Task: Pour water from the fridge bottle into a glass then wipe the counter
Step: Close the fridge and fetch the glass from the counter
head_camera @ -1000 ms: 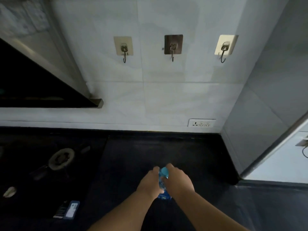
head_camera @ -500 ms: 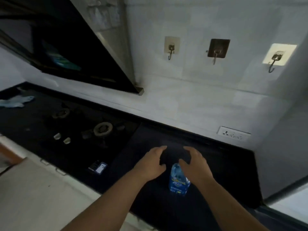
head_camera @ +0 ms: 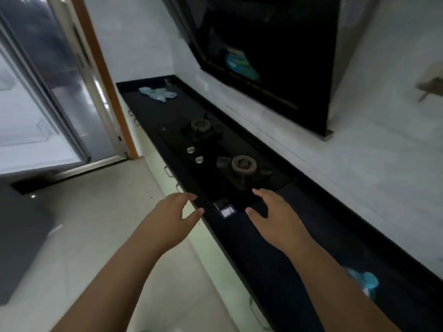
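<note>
The blue-capped water bottle [head_camera: 365, 282] stands on the black counter [head_camera: 275, 255] at the lower right, partly hidden behind my right forearm. My right hand [head_camera: 273, 216] hovers open over the counter beside the hob, well left of the bottle. Just off the counter's front edge, above the floor, is my left hand [head_camera: 172, 216], open and holding nothing. A light blue cloth [head_camera: 157, 93] lies crumpled at the counter's far end. No glass is in view.
A two-burner gas hob [head_camera: 225, 154] with two knobs sits in the counter under a black range hood [head_camera: 263, 56]. A small card-like item [head_camera: 225, 208] lies between my hands. A doorway [head_camera: 48, 92] opens at left; pale floor tiles [head_camera: 96, 236] lie below.
Both hands have let go of the bottle, which stays standing on the counter. The view has swung left along the counter, bringing the hob, the cloth and the doorway into sight.
</note>
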The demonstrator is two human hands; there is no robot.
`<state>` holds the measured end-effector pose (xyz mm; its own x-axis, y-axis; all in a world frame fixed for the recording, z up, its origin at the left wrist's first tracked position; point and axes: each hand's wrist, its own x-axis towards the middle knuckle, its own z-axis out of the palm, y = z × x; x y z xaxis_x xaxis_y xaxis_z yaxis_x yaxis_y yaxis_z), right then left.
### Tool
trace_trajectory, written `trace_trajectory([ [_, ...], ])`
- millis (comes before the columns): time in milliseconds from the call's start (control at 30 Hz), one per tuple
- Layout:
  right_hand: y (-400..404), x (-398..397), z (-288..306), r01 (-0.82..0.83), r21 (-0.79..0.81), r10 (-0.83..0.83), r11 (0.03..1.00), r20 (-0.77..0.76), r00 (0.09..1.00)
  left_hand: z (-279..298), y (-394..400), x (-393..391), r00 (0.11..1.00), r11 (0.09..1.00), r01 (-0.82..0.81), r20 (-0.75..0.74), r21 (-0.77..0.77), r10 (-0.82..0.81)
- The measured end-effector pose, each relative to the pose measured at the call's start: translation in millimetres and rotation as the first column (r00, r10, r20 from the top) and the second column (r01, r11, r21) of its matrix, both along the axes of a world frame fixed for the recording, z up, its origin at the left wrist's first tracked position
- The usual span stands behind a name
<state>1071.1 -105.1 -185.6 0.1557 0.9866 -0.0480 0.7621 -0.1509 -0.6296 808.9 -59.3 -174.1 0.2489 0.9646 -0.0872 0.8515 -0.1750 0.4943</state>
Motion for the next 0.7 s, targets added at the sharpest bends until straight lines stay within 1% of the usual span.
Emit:
trace_trajectory([
  [67, 27, -39, -2, -0.073, -0.009, 0.073, 0.997, 0.019, 0.997, -8, 9, -48, 0.983, 0.989, -0.146, -0.108, 0.037, 0.149],
  [100, 41, -62, -3, -0.109, -0.018, 0.109, 0.994, 0.025, 0.994, -11, 14, -73, 0.969, 0.978, -0.207, -0.132, 0.035, 0.21],
  [167, 68, -111, -5, -0.191, -0.027, 0.192, 0.981, 0.037, 0.981, -16, 21, -125, 0.946, 0.954, -0.299, -0.122, 0.021, 0.299],
  [300, 128, -214, -4, -0.319, -0.051, 0.322, 0.946, 0.081, 0.943, -24, 35, -229, 0.896, 0.9, -0.434, -0.083, 0.042, 0.436],
  [500, 205, -358, 14, -0.424, 0.013, 0.422, 0.905, 0.09, 0.902, -15, 68, -351, 0.846, 0.851, -0.523, -0.093, 0.05, 0.525],
  [700, 257, -447, 19, -0.501, -0.002, 0.501, 0.866, 0.015, 0.865, -3, 105, -423, 0.831, 0.837, -0.545, -0.095, 0.052, 0.548],
])
